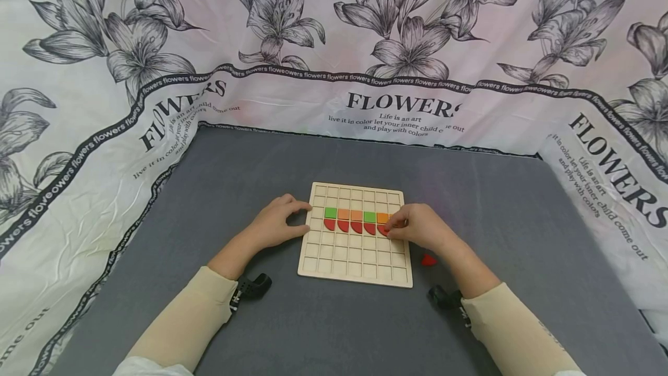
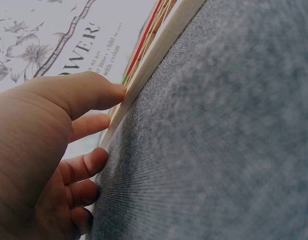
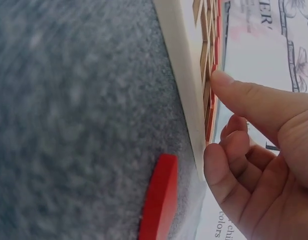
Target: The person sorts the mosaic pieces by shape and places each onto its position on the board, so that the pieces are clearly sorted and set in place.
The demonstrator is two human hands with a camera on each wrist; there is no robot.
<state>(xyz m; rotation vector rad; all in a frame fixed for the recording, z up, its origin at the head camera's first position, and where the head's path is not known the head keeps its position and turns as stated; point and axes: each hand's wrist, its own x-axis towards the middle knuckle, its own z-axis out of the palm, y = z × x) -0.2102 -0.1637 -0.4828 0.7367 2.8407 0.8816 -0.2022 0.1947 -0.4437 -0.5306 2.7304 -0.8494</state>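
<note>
A square wooden grid board (image 1: 355, 271) lies on the table. One row of cells holds green and orange square tiles (image 1: 356, 214), and red quarter-circle tiles (image 1: 356, 227) sit in the row just below. My left hand (image 1: 273, 222) touches the board's left edge with the thumb and a finger spread apart. Over the right side, my right hand (image 1: 420, 226) has its thumb on the last red tile of the row, which it partly covers. In the right wrist view the thumb stands apart from the bent fingers. A loose red tile (image 3: 160, 200) lies beside the board's right edge.
The grey tabletop (image 1: 250, 329) surrounds the board. White cloth (image 1: 292, 97) with flower prints and lettering rises behind the table and along both sides. Black wrist straps (image 1: 253, 287) are worn on both forearms.
</note>
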